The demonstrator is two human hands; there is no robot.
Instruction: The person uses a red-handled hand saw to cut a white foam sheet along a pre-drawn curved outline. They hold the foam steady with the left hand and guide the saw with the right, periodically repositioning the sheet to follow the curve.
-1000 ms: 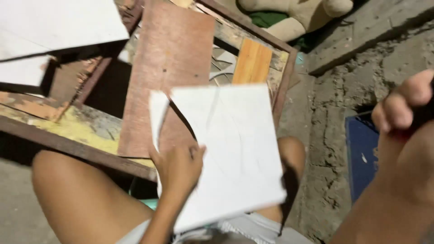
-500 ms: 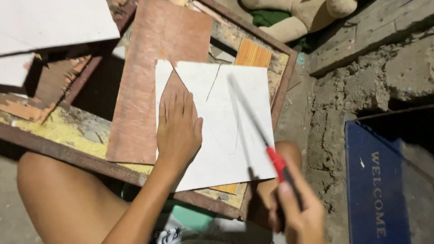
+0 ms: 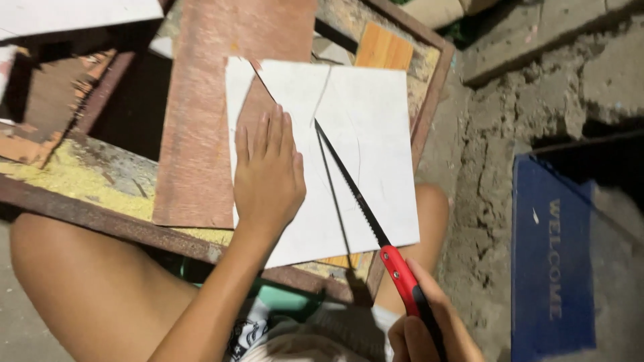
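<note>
Fingers point(image 3: 265, 137) of my left hand point(image 3: 268, 181) press flat on white board point(image 3: 365, 167); right hand point(image 3: 429, 335) grips saw point(image 3: 362, 201), tip on board. Sawing looks imminent; a steady stroke is needed.

Both of the person's arms were bare, with no sleeve, watch or ring showing on the left hand point(image 3: 267, 175) or the right hand point(image 3: 429, 328). The legs were bare as well. At the lap lay pale, whitish clothing with a small dark printed pattern near the left forearm.
</note>
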